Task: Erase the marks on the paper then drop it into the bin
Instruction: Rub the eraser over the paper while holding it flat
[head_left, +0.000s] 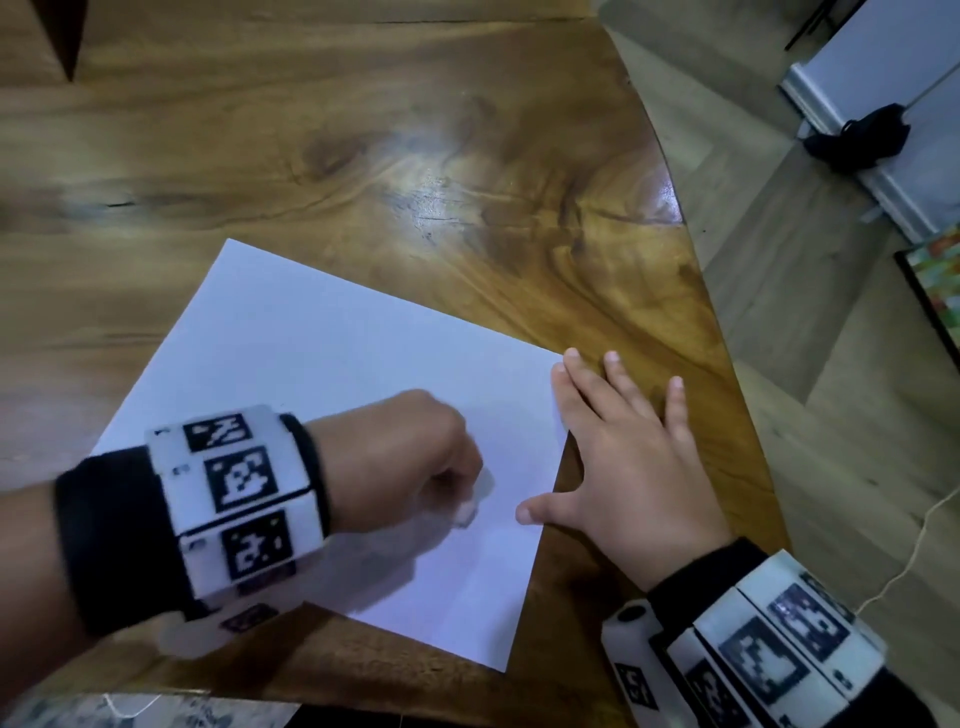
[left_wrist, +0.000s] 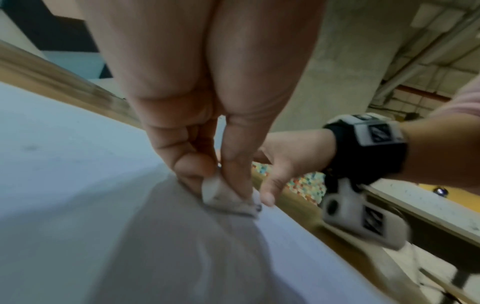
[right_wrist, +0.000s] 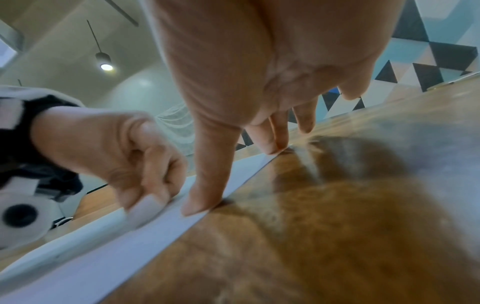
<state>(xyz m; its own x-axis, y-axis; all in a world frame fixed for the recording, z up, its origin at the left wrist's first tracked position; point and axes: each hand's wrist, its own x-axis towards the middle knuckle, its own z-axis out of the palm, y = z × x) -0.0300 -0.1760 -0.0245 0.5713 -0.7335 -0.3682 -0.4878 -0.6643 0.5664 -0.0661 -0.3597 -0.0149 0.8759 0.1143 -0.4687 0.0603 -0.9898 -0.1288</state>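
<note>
While the white paper lies flat on the wooden table, the left hand at 7 o'clock pinches a white eraser against it. At 4 o'clock, the right hand presses the paper's edge with fingers spread wide.

A glossy wooden table carries a white paper sheet lying flat.

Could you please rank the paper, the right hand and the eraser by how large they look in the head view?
1. paper
2. right hand
3. eraser, mostly hidden under the left hand
</note>
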